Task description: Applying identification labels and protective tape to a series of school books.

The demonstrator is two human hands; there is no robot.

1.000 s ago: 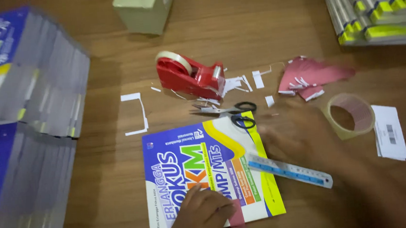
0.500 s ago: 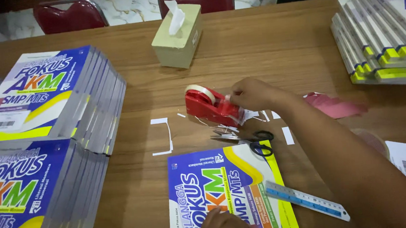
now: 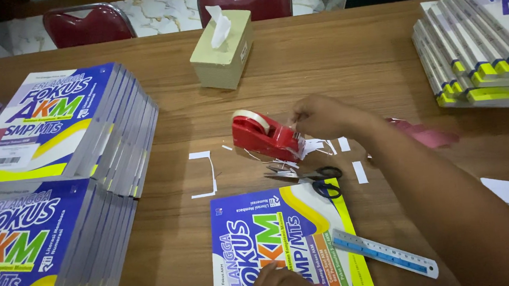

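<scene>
Red plastic tape dispenser (image 3: 264,135) sits mid-table on the wooden table (image 3: 344,53), long axis running left-right w/ a slight tilt, roll at the left end, cutter end at the right. Right hand (image 3: 323,116) reaches in from the right and is at that cutter end, fingers pinched together at the blade; it looks like they're on the tape end, but the strip itself is too thin to make out. Left hand (image 3: 282,283) is well apart, at the bottom edge of the view, lying knuckles-up on the blue-and-yellow workbook (image 3: 286,248) and pressing it flat; fingers curled, nothing gripped as far as can be seen. So the right hand is the near one to the dispenser; the left is a good way below it.

Between dispenser and workbook lie scissors (image 3: 304,175), blades pointing left, black handles just touching the book's top edge, plus white paper scraps (image 3: 206,175) scattered round. Clear blue ruler (image 3: 384,253) lies diagonally just right of the book, under the right forearm. Tissue box (image 3: 222,49) stands beyond the dispenser, apart. Book stacks (image 3: 59,174) on the left, more book piles (image 3: 480,43) at far right, pink paper (image 3: 427,134) beside the right forearm. Nothing blocks the path from dispenser down to the book except the scissors.
</scene>
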